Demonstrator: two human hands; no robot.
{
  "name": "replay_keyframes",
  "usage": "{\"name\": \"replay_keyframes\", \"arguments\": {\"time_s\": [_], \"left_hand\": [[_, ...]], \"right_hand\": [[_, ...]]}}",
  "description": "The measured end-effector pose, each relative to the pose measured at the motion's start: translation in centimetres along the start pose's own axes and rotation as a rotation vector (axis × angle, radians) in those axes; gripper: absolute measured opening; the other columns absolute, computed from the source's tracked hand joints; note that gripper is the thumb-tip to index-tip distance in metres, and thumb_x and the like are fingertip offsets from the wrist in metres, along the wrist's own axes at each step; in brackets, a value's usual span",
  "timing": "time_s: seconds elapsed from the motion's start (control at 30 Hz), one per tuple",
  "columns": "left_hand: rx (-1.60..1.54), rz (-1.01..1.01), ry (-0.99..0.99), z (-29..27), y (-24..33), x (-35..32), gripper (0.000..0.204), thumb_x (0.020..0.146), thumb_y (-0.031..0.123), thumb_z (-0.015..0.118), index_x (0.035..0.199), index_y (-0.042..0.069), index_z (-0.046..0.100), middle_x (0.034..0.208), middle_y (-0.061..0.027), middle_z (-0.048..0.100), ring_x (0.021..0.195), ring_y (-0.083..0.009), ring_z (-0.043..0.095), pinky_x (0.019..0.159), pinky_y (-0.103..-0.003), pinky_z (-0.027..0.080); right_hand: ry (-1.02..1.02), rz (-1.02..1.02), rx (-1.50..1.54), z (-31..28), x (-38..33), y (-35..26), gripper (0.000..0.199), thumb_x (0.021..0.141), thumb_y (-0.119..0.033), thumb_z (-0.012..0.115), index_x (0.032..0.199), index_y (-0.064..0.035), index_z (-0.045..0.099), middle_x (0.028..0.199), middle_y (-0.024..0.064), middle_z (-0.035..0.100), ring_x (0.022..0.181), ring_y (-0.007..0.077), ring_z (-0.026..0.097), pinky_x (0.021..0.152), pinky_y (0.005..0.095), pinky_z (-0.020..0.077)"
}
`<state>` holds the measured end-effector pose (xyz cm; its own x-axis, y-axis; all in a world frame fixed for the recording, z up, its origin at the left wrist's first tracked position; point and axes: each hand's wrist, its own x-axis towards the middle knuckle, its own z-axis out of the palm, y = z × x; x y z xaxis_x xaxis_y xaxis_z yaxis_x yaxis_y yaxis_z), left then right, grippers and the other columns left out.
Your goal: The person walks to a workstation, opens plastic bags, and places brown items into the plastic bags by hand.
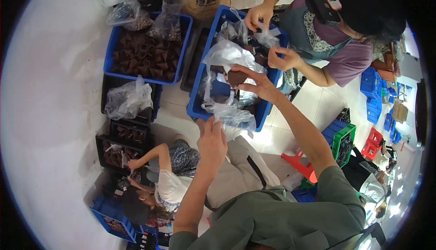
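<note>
In front of me stands a blue plastic crate with clear plastic bags and brown pieces in it. My right hand reaches over it, thumb and fingers closed on a dark brown rounded piece; its exact kind I cannot make out. At the crate's near edge my left hand pinches a clear plastic bag, which spreads to the right over the rim. White plastic film lies across the crate's middle, beyond the brown piece.
Across the crate a co-worker's hands handle a clear bag. Another blue crate at the left holds many brown cone-shaped pieces. A second person works at black crates on the left. A red stool stands right.
</note>
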<state>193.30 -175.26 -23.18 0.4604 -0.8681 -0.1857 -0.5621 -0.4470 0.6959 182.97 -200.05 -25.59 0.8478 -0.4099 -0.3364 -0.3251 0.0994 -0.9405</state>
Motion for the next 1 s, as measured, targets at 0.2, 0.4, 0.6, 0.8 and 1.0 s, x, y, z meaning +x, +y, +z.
{"name": "replay_keyframes", "arguments": {"time_s": [0.2, 0.4, 0.6, 0.8, 1.0], "left_hand": [[0.005, -0.027, -0.046, 0.4, 0.9, 1.6, 0.032, 0.081, 0.004, 0.062, 0.113, 0.005, 0.06, 0.126, -0.0158, 0.054, 0.099, -0.0367, 0.063, 0.076, -0.045, 0.056], [0.01, -0.056, -0.07, 1.1, 0.7, 1.8, 0.033, 0.084, 0.007, 0.06, 0.117, 0.007, 0.059, 0.128, -0.0156, 0.053, 0.096, -0.038, 0.064, 0.078, -0.047, 0.055], [-0.019, -0.078, -0.042, 1.8, 0.3, 2.1, 0.035, 0.084, 0.006, 0.059, 0.119, 0.007, 0.057, 0.13, -0.0181, 0.05, 0.1, -0.0395, 0.062, 0.078, -0.047, 0.055], [-0.117, -0.135, 0.002, 2.4, -0.4, 2.1, 0.045, 0.082, 0.003, 0.06, 0.126, 0.006, 0.051, 0.139, -0.0208, 0.043, 0.108, -0.0426, 0.058, 0.079, -0.048, 0.054], [-0.108, -0.068, -0.064, 2.7, 0.0, 1.9, 0.063, 0.078, -0.002, 0.061, 0.137, 0.005, 0.042, 0.151, -0.0191, 0.032, 0.101, -0.0415, 0.06, 0.075, -0.045, 0.055]], "right_hand": [[0.037, -0.007, 0.149, -1.6, 0.2, 0.0, 0.052, 0.093, -0.019, 0.063, 0.141, -0.0081, 0.046, 0.137, 0.0044, 0.053, 0.125, 0.0153, 0.05, 0.109, 0.0319, 0.0361], [0.171, -0.154, -0.16, -0.4, 0.3, 2.2, 0.047, 0.095, -0.019, 0.06, 0.138, -0.0041, 0.047, 0.125, 0.0043, 0.059, 0.118, 0.0163, 0.053, 0.103, 0.031, 0.0391], [0.121, -0.042, 0.206, -1.2, 0.4, -0.5, 0.043, 0.094, -0.015, 0.06, 0.133, -0.0006, 0.051, 0.12, 0.006, 0.062, 0.112, 0.0142, 0.055, 0.101, 0.0302, 0.0415], [0.011, 0.298, 0.637, 1.8, -5.2, -5.0, 0.045, 0.095, -0.026, 0.054, 0.128, 0.0045, 0.055, 0.105, 0.0103, 0.07, 0.087, 0.0178, 0.068, 0.078, 0.0289, 0.0534], [-0.032, 0.752, 0.963, 5.7, -6.0, 1.5, 0.04, 0.096, -0.027, 0.053, 0.126, 0.0004, 0.057, 0.101, 0.0096, 0.07, 0.086, 0.0196, 0.069, 0.074, 0.0313, 0.057]]}}
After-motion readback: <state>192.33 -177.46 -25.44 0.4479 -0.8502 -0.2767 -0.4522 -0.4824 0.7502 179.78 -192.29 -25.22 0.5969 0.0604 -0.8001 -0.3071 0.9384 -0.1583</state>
